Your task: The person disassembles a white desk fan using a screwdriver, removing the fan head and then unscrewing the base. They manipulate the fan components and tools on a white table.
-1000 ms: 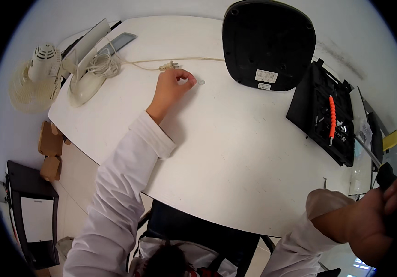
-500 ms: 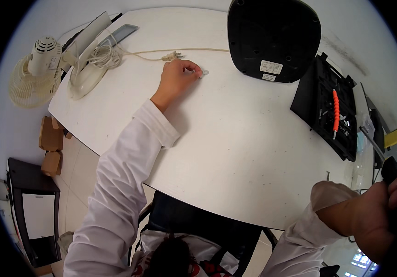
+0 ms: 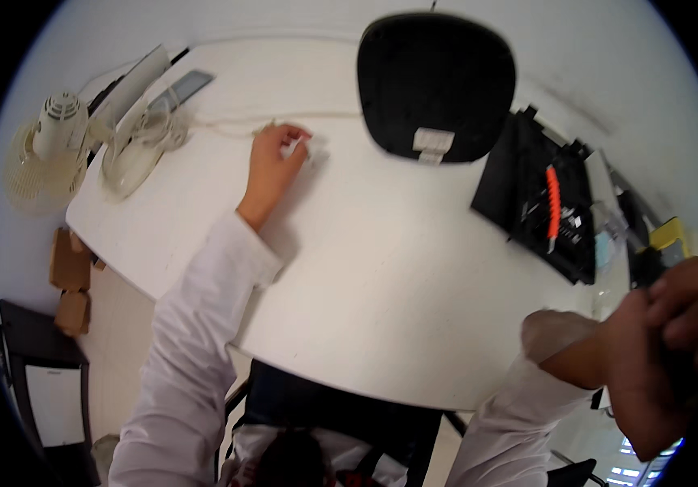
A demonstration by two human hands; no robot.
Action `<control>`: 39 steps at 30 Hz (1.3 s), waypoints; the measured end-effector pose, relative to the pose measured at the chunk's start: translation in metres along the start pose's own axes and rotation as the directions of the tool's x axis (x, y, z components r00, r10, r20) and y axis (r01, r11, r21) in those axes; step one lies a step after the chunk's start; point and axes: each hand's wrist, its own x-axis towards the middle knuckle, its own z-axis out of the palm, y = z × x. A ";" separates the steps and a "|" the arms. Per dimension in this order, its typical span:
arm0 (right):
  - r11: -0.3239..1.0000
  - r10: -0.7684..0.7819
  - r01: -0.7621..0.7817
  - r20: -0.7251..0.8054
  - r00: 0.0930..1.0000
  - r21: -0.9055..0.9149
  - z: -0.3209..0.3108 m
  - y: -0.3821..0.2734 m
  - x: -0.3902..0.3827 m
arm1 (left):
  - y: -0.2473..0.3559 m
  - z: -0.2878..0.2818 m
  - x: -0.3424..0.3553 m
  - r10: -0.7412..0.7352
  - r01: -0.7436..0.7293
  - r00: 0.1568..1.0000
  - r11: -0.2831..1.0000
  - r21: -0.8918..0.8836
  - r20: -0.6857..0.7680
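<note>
My left hand (image 3: 274, 166) is over the far left part of the white table (image 3: 381, 268), thumb and forefinger pinched together. By its fingertips is a small pale, see-through thing (image 3: 310, 160), too blurred to name. Just behind the hand lies a cord's plug (image 3: 266, 127). At the far right edge my right hand (image 3: 661, 353) is closed around the black handle of a screwdriver (image 3: 647, 266). Most of that tool is hidden by the fingers and the dark rim of the picture.
A black rounded base (image 3: 434, 85) with a white label stands at the back. Right of it is an open black tool case (image 3: 531, 195) with an orange flexible shaft (image 3: 553, 203). A cream fan (image 3: 61, 130) and its coiled cord are at left. Behind my legs is a dark chair (image 3: 341, 406).
The whole view has shifted, so the table things sit further left and lower. My right hand has turned, and the screwdriver's metal shaft no longer shows. My left hand stays near the plug.
</note>
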 end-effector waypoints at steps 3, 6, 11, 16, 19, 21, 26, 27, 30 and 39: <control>0.993 0.052 -0.063 -0.110 0.993 -0.100 0.004 0.013 -0.006 | 0.022 0.005 -0.005 0.065 -0.066 0.997 0.998 -0.023 -0.036; 0.987 0.034 -0.038 -0.028 0.999 -0.158 0.002 0.022 -0.012 | 0.068 0.014 -0.019 -0.128 0.239 0.926 0.928 -0.287 0.355; 0.984 -0.007 0.072 0.367 0.930 -0.163 0.050 0.022 -0.030 | 0.165 0.032 -0.025 -0.020 0.862 0.449 0.274 -0.427 0.894; 0.940 -0.079 0.191 0.363 0.928 -0.284 0.071 0.045 -0.054 | 0.242 0.044 0.006 0.036 0.917 0.352 -0.214 -0.337 0.935; 0.946 -0.013 0.091 0.246 0.969 -0.310 0.065 0.059 -0.049 | 0.257 0.047 0.029 -0.021 0.871 0.348 -0.362 -0.331 0.937; 0.956 0.067 -0.006 0.198 0.978 -0.294 0.060 0.058 -0.047 | 0.242 0.059 0.029 0.302 0.847 0.346 -0.509 -0.157 0.888; 0.964 0.024 0.036 0.219 0.975 -0.265 0.059 0.055 -0.046 | 0.242 0.069 0.030 0.238 0.799 0.444 -0.542 -0.261 0.864; 0.964 0.020 0.041 0.224 0.974 -0.264 0.058 0.054 -0.047 | 0.255 0.062 0.033 0.146 0.797 0.420 -0.532 -0.287 0.896; 0.976 0.062 -0.012 0.223 0.973 -0.218 0.059 0.056 -0.045 | 0.259 0.052 0.034 0.036 0.782 0.429 -0.515 -0.351 0.903; 0.974 0.121 -0.067 0.247 0.961 -0.217 0.064 0.061 -0.048 | 0.230 0.069 0.036 0.146 0.752 0.551 -0.513 -0.413 0.822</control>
